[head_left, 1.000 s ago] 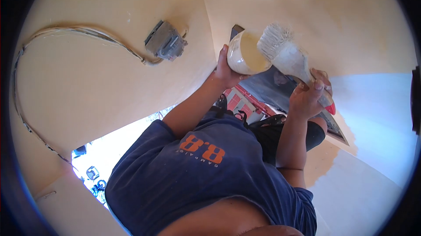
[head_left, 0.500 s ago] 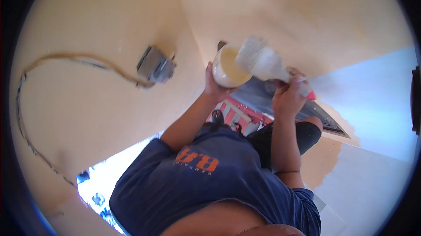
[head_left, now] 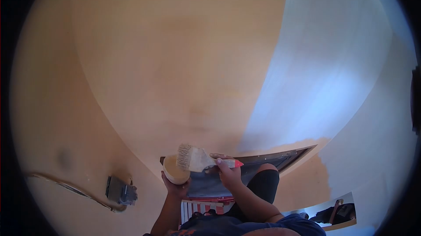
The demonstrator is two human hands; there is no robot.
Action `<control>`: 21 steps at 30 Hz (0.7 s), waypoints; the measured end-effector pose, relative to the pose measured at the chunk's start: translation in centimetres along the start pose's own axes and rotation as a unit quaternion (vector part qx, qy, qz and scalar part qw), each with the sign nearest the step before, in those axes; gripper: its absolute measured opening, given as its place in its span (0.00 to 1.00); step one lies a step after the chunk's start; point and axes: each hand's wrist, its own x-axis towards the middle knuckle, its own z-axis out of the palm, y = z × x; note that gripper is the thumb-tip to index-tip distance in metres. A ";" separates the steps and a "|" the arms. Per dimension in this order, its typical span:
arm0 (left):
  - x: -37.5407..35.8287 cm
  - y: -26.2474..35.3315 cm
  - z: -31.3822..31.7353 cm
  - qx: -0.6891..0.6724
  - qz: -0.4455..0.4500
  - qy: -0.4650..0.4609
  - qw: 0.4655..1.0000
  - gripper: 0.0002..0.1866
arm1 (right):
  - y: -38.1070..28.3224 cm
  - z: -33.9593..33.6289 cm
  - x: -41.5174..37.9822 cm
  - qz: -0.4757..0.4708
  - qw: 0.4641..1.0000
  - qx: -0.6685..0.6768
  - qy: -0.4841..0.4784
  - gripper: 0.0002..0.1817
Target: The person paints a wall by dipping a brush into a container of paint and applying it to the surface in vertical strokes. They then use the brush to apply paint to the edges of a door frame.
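My left hand [head_left: 176, 188] is closed around the side and underside of a small white tub [head_left: 169, 171] of pale yellowish paint. Its open top tilts toward the camera. In my right hand [head_left: 230, 175] is the handle of a wide paintbrush [head_left: 201, 160], pinkish red at its end. The brush lies level, its paint-crusted bristles pointing left and overlapping the tub's rim in this view. Both hands are in front of my body, low in the view and close to a dark framed opening [head_left: 254, 166].
Peach paint covers much of the wall [head_left: 188, 69]; a pale whitish section [head_left: 307, 73] runs down its right side. An electrical box [head_left: 120, 191] with a cable [head_left: 72, 187] sticks out at lower left. Red and white slats [head_left: 188, 209] show below, and a person [head_left: 340, 213] appears through an opening at lower right.
The view has tipped upward, showing more wall, and the hands now sit lower in it. The brush has turned more level; both hands keep their hold.
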 end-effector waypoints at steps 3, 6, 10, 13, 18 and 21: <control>0.3 -0.3 0.5 0.005 -0.001 -0.011 1.000 0.41 | -0.4 -0.6 -0.2 -0.062 0.995 -0.069 -0.031 0.13; 0.3 -0.8 1.9 0.012 -0.005 -0.001 1.000 0.41 | -1.7 -1.4 0.1 -0.176 0.964 -0.178 -0.095 0.12; 0.8 -0.7 2.4 -0.022 -0.035 -0.002 0.999 0.42 | -2.9 -2.5 1.1 -0.345 0.845 -0.341 -0.226 0.16; 1.0 -0.9 1.2 -0.013 -0.032 -0.014 0.999 0.43 | -2.7 -2.8 0.7 -0.338 0.839 -0.359 -0.230 0.27; 0.6 -0.7 3.4 -0.019 -0.034 -0.007 0.999 0.41 | -3.2 -2.7 0.0 -0.287 0.846 -0.409 -0.186 0.14; 1.0 -0.7 2.7 0.026 -0.034 -0.007 0.999 0.38 | -2.6 -3.0 -0.1 -0.302 0.870 -0.354 -0.163 0.14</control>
